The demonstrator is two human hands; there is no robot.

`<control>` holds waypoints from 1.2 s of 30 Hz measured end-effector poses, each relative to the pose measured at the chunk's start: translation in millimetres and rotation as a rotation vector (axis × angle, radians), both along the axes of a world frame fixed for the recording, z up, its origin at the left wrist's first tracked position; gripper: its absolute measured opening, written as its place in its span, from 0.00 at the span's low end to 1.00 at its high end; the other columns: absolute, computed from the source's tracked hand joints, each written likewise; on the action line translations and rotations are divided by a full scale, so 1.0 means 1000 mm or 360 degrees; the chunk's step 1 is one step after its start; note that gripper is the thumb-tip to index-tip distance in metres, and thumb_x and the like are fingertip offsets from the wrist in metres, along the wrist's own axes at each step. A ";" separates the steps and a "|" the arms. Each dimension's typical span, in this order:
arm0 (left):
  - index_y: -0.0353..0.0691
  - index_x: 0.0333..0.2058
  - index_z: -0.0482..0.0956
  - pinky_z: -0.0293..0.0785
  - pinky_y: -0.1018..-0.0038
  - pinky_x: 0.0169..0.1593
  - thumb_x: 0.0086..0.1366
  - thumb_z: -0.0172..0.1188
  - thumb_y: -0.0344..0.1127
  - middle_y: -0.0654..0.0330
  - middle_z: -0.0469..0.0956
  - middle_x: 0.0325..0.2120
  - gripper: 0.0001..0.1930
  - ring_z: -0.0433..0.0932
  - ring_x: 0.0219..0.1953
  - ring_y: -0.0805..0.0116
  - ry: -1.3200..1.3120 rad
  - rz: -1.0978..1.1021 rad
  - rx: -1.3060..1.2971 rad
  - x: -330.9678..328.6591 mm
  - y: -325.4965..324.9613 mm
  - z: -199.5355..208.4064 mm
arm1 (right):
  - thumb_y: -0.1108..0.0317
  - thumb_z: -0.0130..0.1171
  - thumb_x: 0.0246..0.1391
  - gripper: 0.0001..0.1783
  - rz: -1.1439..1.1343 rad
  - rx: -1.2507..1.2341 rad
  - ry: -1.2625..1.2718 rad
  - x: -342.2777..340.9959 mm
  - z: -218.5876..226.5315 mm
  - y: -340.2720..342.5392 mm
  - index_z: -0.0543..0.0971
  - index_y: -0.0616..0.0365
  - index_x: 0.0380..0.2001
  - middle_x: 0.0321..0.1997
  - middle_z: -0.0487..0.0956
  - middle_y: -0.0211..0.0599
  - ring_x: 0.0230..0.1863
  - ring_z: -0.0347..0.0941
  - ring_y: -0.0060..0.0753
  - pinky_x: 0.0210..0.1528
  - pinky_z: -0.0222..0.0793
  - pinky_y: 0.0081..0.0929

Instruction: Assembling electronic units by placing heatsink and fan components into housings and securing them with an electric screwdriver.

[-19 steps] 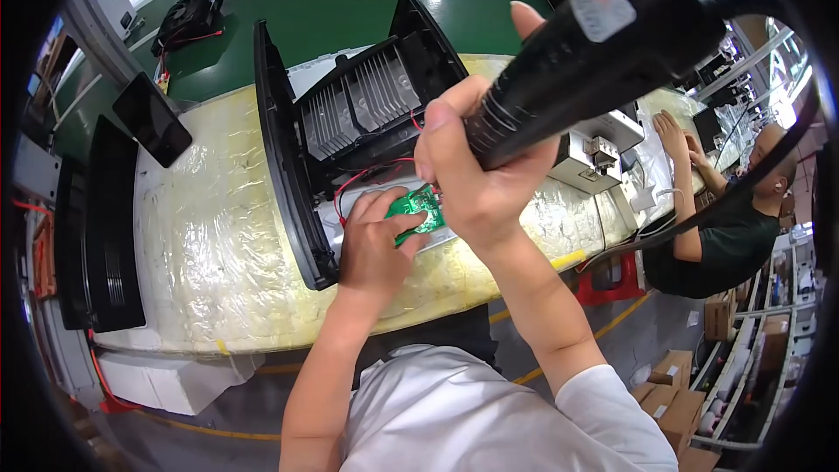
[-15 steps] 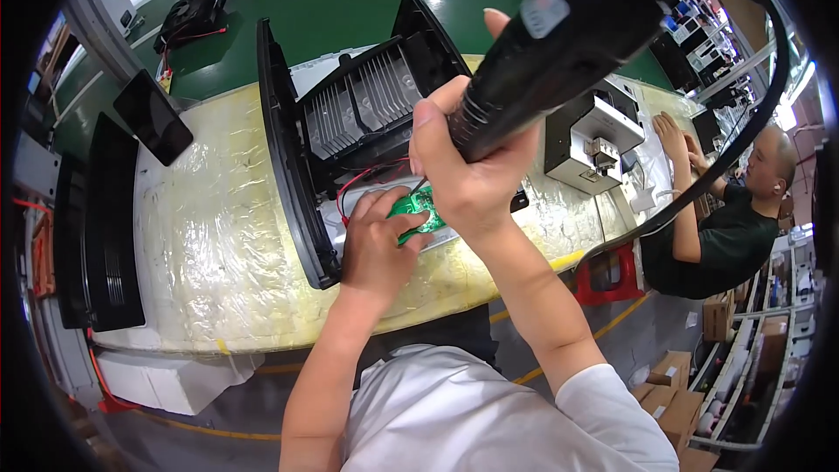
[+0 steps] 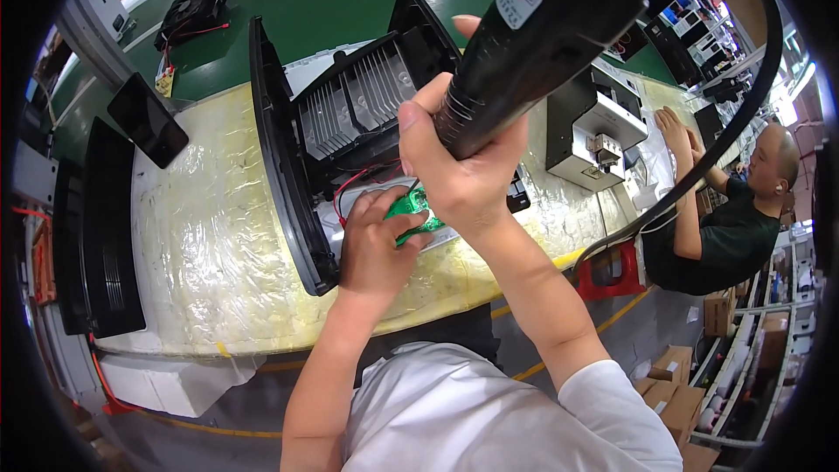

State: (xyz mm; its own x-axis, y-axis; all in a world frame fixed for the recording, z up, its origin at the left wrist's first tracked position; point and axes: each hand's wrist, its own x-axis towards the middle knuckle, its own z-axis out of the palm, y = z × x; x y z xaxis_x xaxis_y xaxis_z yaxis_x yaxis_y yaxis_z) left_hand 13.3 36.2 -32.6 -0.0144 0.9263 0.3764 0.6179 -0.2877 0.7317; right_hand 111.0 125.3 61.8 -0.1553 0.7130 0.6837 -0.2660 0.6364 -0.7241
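My right hand (image 3: 468, 179) is wrapped round a thick black corded electric screwdriver (image 3: 546, 22), held tilted with its top end up and to the right. Its thin bit points down at a green circuit board (image 3: 404, 206), but my right hand hides the tip. Pressing on the board, my left hand (image 3: 374, 245) grips it with fingers and thumb. The board lies at the near end of an open black housing (image 3: 278, 153), which has a finned metal heat sink (image 3: 354, 114) inside. A red wire (image 3: 350, 182) runs beside my left fingers.
A black-and-silver boxy device (image 3: 585, 144) stands right of the housing. The screwdriver's cable (image 3: 756, 114) loops down the right side. A co-worker (image 3: 721, 227) sits at the right. At the left are a dark flat panel (image 3: 149, 121) and a long black cover (image 3: 109, 236).
My right hand and the screwdriver have shifted slightly left. My left hand stays on the circuit board in nearly the same place.
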 end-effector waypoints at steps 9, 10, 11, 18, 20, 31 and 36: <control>0.38 0.35 0.88 0.71 0.60 0.58 0.48 0.72 0.28 0.51 0.81 0.50 0.12 0.74 0.53 0.49 -0.0061 -0.0036 -0.0074 0.006 0.003 0.003 | 0.85 0.60 0.54 0.31 -0.0176 0.0269 -0.0110 0.007 -0.003 0.008 0.63 0.70 0.61 0.24 0.74 0.25 0.22 0.68 0.13 0.28 0.64 0.14; 0.38 0.35 0.88 0.71 0.60 0.58 0.48 0.72 0.28 0.51 0.80 0.50 0.12 0.75 0.53 0.49 -0.0109 -0.0057 -0.0083 0.008 0.006 0.004 | 0.84 0.61 0.54 0.32 -0.0087 -0.0021 -0.0029 0.009 0.002 0.002 0.63 0.69 0.62 0.25 0.74 0.24 0.23 0.69 0.14 0.28 0.65 0.15; 0.38 0.35 0.88 0.71 0.60 0.58 0.48 0.72 0.28 0.51 0.80 0.50 0.12 0.75 0.53 0.49 -0.0102 -0.0088 -0.0071 0.008 0.008 0.005 | 0.84 0.61 0.54 0.32 -0.0118 -0.0009 -0.0023 0.012 0.003 0.000 0.63 0.69 0.62 0.25 0.74 0.24 0.23 0.69 0.14 0.28 0.65 0.15; 0.35 0.36 0.87 0.73 0.63 0.57 0.46 0.73 0.26 0.50 0.81 0.51 0.15 0.78 0.53 0.49 -0.0005 -0.0113 -0.0113 0.003 0.014 0.010 | 0.82 0.63 0.54 0.18 -0.0048 0.0006 0.0613 0.044 0.034 -0.013 0.72 0.60 0.47 0.27 0.75 0.24 0.25 0.71 0.14 0.27 0.66 0.17; 0.33 0.37 0.87 0.73 0.64 0.56 0.46 0.72 0.24 0.49 0.81 0.51 0.15 0.78 0.53 0.49 -0.0021 -0.0041 -0.0184 0.002 0.012 0.021 | 0.70 0.48 0.66 0.10 -0.0168 0.0049 0.0451 0.091 0.067 -0.014 0.67 0.56 0.27 0.16 0.70 0.33 0.14 0.63 0.22 0.16 0.61 0.22; 0.33 0.40 0.85 0.71 0.62 0.58 0.51 0.70 0.25 0.48 0.79 0.52 0.15 0.76 0.55 0.47 0.0027 -0.0281 -0.0188 0.026 0.018 0.025 | 0.80 0.54 0.60 0.44 -0.0885 0.0160 0.0007 0.244 0.047 0.056 0.47 0.55 0.75 0.28 0.73 0.31 0.16 0.67 0.23 0.20 0.67 0.26; 0.30 0.44 0.83 0.72 0.60 0.58 0.59 0.66 0.23 0.43 0.76 0.56 0.13 0.76 0.57 0.46 0.0225 0.0136 0.0054 0.026 -0.014 0.019 | 0.78 0.56 0.60 0.32 -0.0674 0.0059 0.0075 0.231 0.047 0.062 0.61 0.62 0.67 0.25 0.73 0.31 0.16 0.68 0.22 0.19 0.66 0.24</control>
